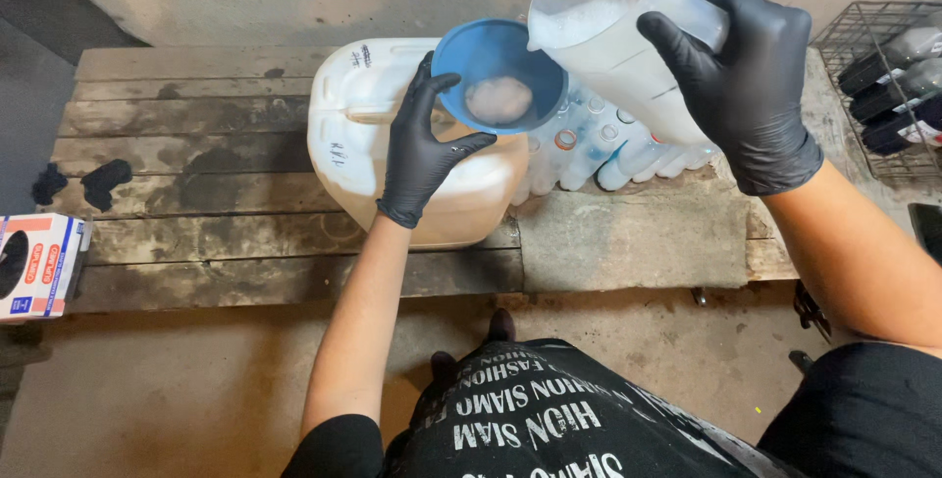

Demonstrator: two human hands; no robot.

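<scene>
Both my hands wear black gloves. My left hand (420, 144) grips the rim of a blue funnel (498, 76) that stands on top of a large white plastic jerrycan (365, 134) on a wooden platform. White foamy liquid sits in the funnel. My right hand (738, 76) holds a clear plastic measuring jug (608, 31), tilted with its spout over the funnel. The jug holds milky, foamy liquid.
Several small white bottles (608, 149) lie behind the jerrycan under the jug. A wire basket (883, 85) with dark bottles stands at the right. A glove box (34, 267) and black gloves (83, 184) lie at the left. The wooden platform (196, 203) sits above a concrete floor.
</scene>
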